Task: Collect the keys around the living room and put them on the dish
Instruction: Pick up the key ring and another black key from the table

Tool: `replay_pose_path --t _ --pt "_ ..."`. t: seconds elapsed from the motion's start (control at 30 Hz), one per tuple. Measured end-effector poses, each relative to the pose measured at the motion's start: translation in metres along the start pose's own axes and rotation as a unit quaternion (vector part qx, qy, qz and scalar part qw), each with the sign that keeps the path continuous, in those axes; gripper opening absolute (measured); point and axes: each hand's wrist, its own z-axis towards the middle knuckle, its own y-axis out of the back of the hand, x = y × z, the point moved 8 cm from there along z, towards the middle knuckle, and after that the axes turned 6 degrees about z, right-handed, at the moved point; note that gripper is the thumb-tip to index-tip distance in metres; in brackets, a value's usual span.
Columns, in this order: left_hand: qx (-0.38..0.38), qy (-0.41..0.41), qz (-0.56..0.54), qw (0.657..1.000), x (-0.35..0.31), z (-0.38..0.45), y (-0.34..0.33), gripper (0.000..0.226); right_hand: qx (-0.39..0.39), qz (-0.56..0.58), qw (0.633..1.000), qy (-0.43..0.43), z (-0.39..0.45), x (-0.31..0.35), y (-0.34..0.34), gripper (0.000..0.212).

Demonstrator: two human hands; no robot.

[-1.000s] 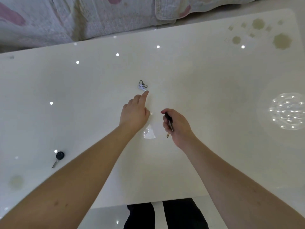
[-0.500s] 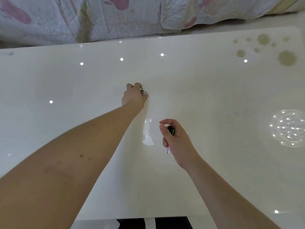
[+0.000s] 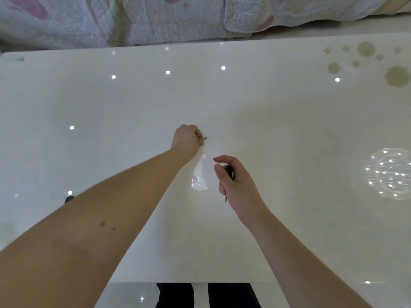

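Observation:
My left hand point(image 3: 186, 138) is stretched over the middle of the glossy white table point(image 3: 278, 134), its fingers closed on a small silver key with a ring point(image 3: 202, 138); only the key's tip pokes out to the right. Nearer to me, my right hand point(image 3: 235, 181) is curled around a black-headed key point(image 3: 229, 172), whose metal blade sticks out below the palm. Another black-headed key point(image 3: 69, 199) lies on the table at the left, mostly hidden behind my left forearm. No dish is in view.
A quilted pink-and-white sofa cover point(image 3: 155, 18) runs along the table's far edge. Olive hexagon patterns point(image 3: 395, 75) mark the table's far right corner. Ceiling lights reflect off the surface, with a bright cluster point(image 3: 389, 173) at the right. My dark trousers point(image 3: 209, 295) show past the near edge.
My left hand reached forward to the small silver key, closed its fingers on it and now grips it. My right hand kept its black-headed key and stayed close by.

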Motion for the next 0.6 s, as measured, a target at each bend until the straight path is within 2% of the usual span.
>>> replay_pose_path --t 0.2,0.33,0.4,0.5,0.6 --pt "-0.006 0.015 -0.038 0.999 0.029 -0.039 0.0 0.014 0.001 -0.012 1.0 -0.007 -0.02 -0.003 -0.013 0.012" --pt "0.006 0.063 -0.174 0.983 0.058 -0.07 0.004 0.017 0.005 -0.023 1.0 -0.003 -0.031 -0.005 -0.025 0.013" --pt "0.016 0.084 -0.281 0.956 0.076 -0.087 0.004 0.019 0.011 -0.03 0.999 -0.002 -0.035 -0.007 -0.036 0.014" --pt "0.034 0.111 -0.461 0.88 0.101 -0.112 0.008 0.019 0.026 -0.041 0.999 -0.009 -0.042 -0.013 -0.057 0.015" --pt "0.05 0.111 -0.565 0.816 0.121 -0.132 0.02 0.014 0.036 -0.057 0.998 -0.008 -0.047 -0.017 -0.081 0.014"
